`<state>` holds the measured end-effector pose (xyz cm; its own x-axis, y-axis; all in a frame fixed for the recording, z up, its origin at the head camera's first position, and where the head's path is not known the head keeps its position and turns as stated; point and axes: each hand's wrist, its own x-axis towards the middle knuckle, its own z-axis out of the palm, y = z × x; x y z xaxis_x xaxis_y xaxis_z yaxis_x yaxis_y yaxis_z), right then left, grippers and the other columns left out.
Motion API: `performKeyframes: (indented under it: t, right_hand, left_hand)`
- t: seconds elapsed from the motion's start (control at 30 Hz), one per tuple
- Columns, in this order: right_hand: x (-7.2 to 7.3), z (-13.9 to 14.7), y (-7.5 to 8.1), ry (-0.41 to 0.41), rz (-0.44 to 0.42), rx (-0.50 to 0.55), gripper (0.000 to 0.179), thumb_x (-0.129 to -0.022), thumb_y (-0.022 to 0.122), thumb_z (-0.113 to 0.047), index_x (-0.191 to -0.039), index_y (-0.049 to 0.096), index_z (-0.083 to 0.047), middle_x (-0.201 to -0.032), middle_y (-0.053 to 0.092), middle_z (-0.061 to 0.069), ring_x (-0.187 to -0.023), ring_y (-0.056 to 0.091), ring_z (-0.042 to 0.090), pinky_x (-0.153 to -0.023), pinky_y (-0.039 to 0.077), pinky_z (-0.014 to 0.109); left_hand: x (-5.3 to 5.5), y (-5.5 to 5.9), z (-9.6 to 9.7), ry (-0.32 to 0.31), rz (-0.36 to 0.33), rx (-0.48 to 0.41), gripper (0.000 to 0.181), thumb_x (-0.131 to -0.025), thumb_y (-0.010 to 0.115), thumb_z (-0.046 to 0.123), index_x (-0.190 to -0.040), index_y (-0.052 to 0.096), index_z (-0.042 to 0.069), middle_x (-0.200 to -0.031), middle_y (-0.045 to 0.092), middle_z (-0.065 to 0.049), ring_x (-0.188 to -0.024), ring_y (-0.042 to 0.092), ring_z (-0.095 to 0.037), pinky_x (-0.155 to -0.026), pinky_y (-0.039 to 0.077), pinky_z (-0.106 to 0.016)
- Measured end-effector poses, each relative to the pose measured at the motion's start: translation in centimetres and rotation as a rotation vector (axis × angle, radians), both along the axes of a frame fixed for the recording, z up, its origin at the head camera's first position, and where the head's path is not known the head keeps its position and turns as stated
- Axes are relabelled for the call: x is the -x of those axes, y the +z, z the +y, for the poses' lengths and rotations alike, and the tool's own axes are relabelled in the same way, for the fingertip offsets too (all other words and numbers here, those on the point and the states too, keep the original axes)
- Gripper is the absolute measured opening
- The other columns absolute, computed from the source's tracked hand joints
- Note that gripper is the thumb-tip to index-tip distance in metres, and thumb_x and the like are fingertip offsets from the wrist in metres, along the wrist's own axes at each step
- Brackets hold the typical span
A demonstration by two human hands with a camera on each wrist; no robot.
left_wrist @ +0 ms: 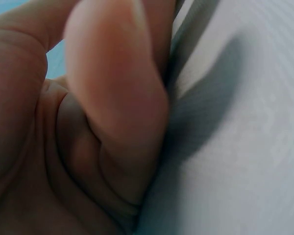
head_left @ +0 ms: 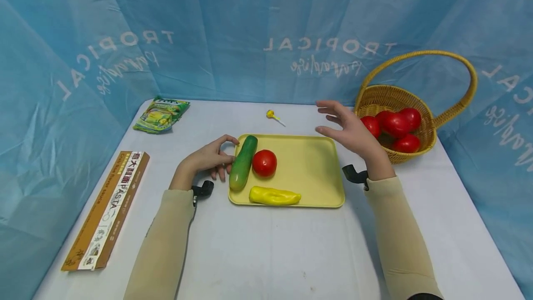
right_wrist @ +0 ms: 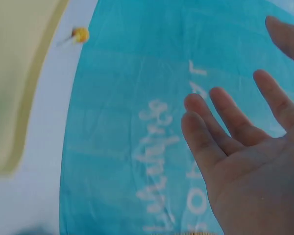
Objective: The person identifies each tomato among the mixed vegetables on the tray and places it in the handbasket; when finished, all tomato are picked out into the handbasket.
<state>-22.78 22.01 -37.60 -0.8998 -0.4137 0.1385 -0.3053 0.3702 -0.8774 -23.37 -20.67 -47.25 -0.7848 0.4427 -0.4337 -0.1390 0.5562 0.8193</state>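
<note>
On a yellow tray [head_left: 308, 170] lie a green cucumber [head_left: 244, 163] along the left side, a red tomato [head_left: 264, 163] beside it and a yellow pepper [head_left: 275, 196] at the front edge. My left hand [head_left: 210, 157] is at the tray's left edge with bent fingers, its fingertips close to the cucumber; nothing shows in its grasp in the left wrist view. Above the tray's back right corner my right hand [head_left: 347, 128] is raised, its fingers [right_wrist: 235, 117] spread and holding nothing. Just right of it stands a wicker basket [head_left: 429, 126] with several red tomatoes [head_left: 397, 125].
A yellow lollipop [head_left: 270, 114] lies behind the tray. At the back left is a green snack packet [head_left: 161, 115], and a long pasta box [head_left: 106, 209] lies along the left edge. The basket's tall handle [head_left: 470, 78] leans right. Blue curtains surround the white table [head_left: 266, 253].
</note>
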Motion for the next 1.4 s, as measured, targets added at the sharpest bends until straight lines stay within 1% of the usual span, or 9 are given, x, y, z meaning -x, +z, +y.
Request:
performKeyframes:
  t: [0.2,0.33,0.5,0.6,0.73,0.97,1.07,1.17,1.4]
  right_hand:
    - [0.6,-3.0,-1.1,0.106,-0.008,-0.031,0.067,-0.1,0.075,-0.021,-0.159,0.044,-0.019,-0.165,0.045,0.006,-0.153,0.044,0.03,-0.13,0.032,0.054]
    - [0.7,-4.9,-2.2,0.172,-0.014,-0.074,0.068,-0.1,0.076,-0.022,-0.159,0.044,-0.018,-0.166,0.044,0.004,-0.154,0.044,0.03,-0.13,0.033,0.054]
    - [0.6,-6.6,-3.6,0.232,-0.082,-0.113,0.067,-0.1,0.075,-0.024,-0.159,0.045,-0.022,-0.167,0.043,0.001,-0.154,0.043,0.028,-0.13,0.032,0.052]
    - [0.5,-7.1,-4.2,0.261,-0.114,-0.13,0.068,-0.099,0.076,-0.026,-0.16,0.045,-0.023,-0.168,0.042,0.001,-0.154,0.043,0.032,-0.13,0.032,0.055]
    - [0.8,-7.7,-5.2,0.305,-0.131,-0.151,0.07,-0.099,0.076,-0.026,-0.16,0.045,-0.02,-0.168,0.042,0.002,-0.154,0.042,0.037,-0.13,0.031,0.058]
    - [0.9,-8.6,-6.2,0.37,-0.195,-0.206,0.075,-0.096,0.079,-0.031,-0.161,0.043,-0.02,-0.168,0.042,0.006,-0.154,0.043,0.036,-0.128,0.034,0.059]
    - [1.0,-8.9,-6.6,0.394,-0.208,-0.241,0.076,-0.096,0.079,-0.03,-0.162,0.043,-0.019,-0.168,0.042,0.005,-0.154,0.042,0.034,-0.129,0.033,0.058]
    - [1.2,-9.0,-6.9,0.407,-0.21,-0.258,0.077,-0.095,0.079,-0.029,-0.162,0.042,-0.019,-0.168,0.041,0.003,-0.155,0.042,0.033,-0.13,0.033,0.056]
    - [1.1,-9.1,-7.2,0.418,-0.223,-0.24,0.077,-0.095,0.08,-0.028,-0.161,0.043,-0.018,-0.168,0.041,0.004,-0.154,0.042,0.034,-0.129,0.034,0.056]
  left_hand:
    - [-0.1,-0.1,0.1,0.0,-0.026,0.005,0.056,-0.105,0.062,0.026,-0.153,0.034,0.025,-0.08,0.075,-0.011,-0.055,0.071,-0.023,-0.051,0.058,-0.03]
    - [-0.1,-0.1,0.1,-0.001,-0.013,0.003,0.055,-0.105,0.061,0.025,-0.152,0.034,0.025,-0.081,0.075,-0.011,-0.055,0.072,-0.024,-0.05,0.058,-0.03]
    - [0.0,0.0,0.1,-0.005,-0.006,-0.003,0.054,-0.105,0.061,0.024,-0.152,0.035,0.025,-0.08,0.075,-0.011,-0.054,0.072,-0.024,-0.05,0.058,-0.03]
    - [0.0,0.0,0.1,-0.002,-0.005,-0.005,0.054,-0.105,0.061,0.024,-0.151,0.035,0.026,-0.08,0.075,-0.012,-0.054,0.072,-0.024,-0.049,0.058,-0.03]
    - [0.1,0.0,-0.1,-0.007,0.006,-0.008,0.055,-0.104,0.062,0.024,-0.152,0.035,0.025,-0.081,0.076,-0.012,-0.054,0.072,-0.024,-0.049,0.057,-0.031]
    - [0.2,0.0,-0.2,-0.002,-0.002,-0.005,0.055,-0.104,0.062,0.024,-0.152,0.035,0.025,-0.081,0.075,-0.012,-0.054,0.071,-0.023,-0.049,0.057,-0.03]
    - [0.2,0.0,-0.1,-0.001,-0.004,-0.007,0.055,-0.105,0.062,0.025,-0.153,0.035,0.025,-0.081,0.075,-0.012,-0.053,0.071,-0.022,-0.049,0.057,-0.03]
    - [0.2,0.0,-0.1,0.0,-0.005,-0.01,0.054,-0.105,0.061,0.025,-0.152,0.035,0.025,-0.08,0.075,-0.011,-0.053,0.071,-0.022,-0.049,0.057,-0.03]
    - [0.3,-0.1,-0.1,-0.002,-0.006,-0.016,0.054,-0.105,0.061,0.024,-0.152,0.035,0.024,-0.079,0.075,-0.011,-0.053,0.071,-0.022,-0.049,0.057,-0.03]
